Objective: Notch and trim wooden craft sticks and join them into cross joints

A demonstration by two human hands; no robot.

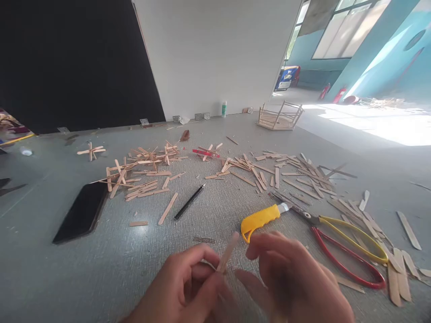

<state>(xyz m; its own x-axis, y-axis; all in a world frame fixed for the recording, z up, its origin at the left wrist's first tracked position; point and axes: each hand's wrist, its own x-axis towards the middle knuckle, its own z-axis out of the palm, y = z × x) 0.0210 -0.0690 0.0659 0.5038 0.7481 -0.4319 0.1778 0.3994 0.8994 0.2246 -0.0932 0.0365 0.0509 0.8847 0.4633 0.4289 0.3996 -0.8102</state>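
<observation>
My left hand is closed on a wooden craft stick, pinched between thumb and fingers with its rounded end pointing up and away. To its right, my right hand is curled with thumb and fingers apart, somewhat blurred, and nothing shows between them. Just beyond the right fingertips lies a yellow-handled knife. Scissors with one red and one yellow handle rest to the right. A black pen and a single craft stick lie farther off, ahead of the left hand.
Loose craft sticks spread across the right side. Joined stick pieces stand at left, near a black phone. Red tweezers lie mid-table. At the back stand a stick-built frame and a small green-white tube.
</observation>
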